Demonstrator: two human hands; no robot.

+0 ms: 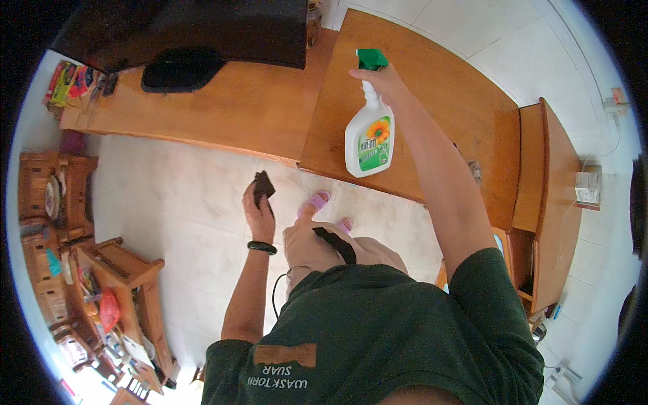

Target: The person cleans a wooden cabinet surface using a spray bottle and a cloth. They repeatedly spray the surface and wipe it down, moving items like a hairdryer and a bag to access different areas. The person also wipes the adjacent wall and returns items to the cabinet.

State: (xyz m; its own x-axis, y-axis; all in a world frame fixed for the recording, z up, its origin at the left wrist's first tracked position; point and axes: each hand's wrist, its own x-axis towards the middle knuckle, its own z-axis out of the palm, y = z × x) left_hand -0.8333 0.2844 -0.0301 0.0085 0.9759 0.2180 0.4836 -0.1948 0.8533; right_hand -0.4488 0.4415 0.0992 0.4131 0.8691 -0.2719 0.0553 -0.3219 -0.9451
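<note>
My right hand grips a white spray bottle by its neck, just below the green trigger head. The bottle is upright, with a flower-printed label facing me, over the wooden cabinet top. Whether its base touches the wood, I cannot tell. Lower and to the left, my left hand holds a folded dark brown cloth or pad above the tiled floor. A dark bangle circles the left wrist.
A black television stands on the long low wooden cabinet at the upper left. Carved wooden chairs and a wooden table bearing a red bag are on the left. A raised wooden cabinet stands at the right.
</note>
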